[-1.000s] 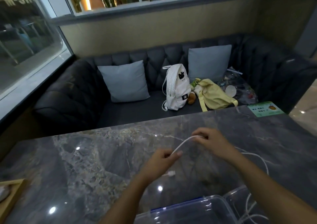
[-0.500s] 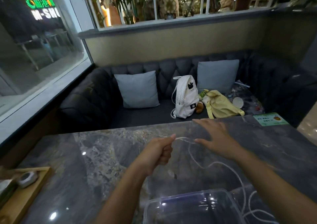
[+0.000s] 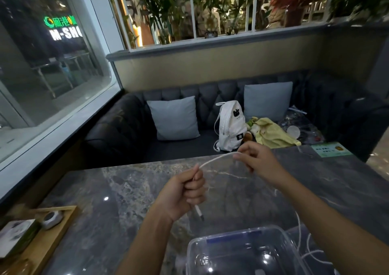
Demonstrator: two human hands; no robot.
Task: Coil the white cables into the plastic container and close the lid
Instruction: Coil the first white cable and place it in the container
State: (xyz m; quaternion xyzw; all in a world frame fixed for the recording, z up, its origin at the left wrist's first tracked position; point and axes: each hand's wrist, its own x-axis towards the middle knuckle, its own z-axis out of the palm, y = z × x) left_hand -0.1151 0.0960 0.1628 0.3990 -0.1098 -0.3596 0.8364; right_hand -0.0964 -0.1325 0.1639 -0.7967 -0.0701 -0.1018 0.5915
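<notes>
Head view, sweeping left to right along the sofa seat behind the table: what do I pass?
Left grey cushion → white backpack → yellow bag → clear plastic bag with clutter. The right grey cushion overlaps these from behind, so I leave it out.

Both hands, left [image 3: 185,192] and right [image 3: 257,162], hold a white cable [image 3: 216,159] above the seemingly empty container [image 3: 244,251].

We note our left hand [image 3: 185,190] fisted, thumb up; our right hand [image 3: 257,161] raised, fingertips pinched together.
</notes>
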